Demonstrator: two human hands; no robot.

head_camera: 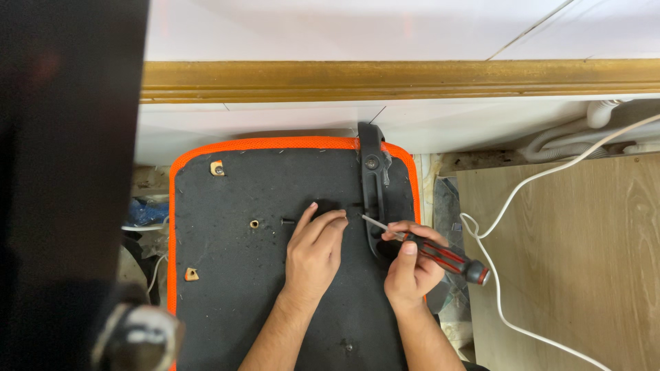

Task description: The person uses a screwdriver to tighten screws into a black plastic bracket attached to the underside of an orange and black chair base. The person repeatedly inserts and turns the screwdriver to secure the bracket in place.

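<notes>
Right hand (411, 266) wrapped tight round the red-and-black screwdriver (443, 255), shaft angled up-left, tip just beside the black plastic bracket (372, 185) on the upturned seat base (240, 275). Left hand (314, 254) lying flat on the black fabric, fingers loosely extended, gripping nothing, fingertips (328, 218) at a small dark piece near the bracket. Loose black screw (288, 221) just left of those fingers, brass-ringed hole (254, 224) beyond it. White cable (505, 206) trailing over the wooden board on the right
</notes>
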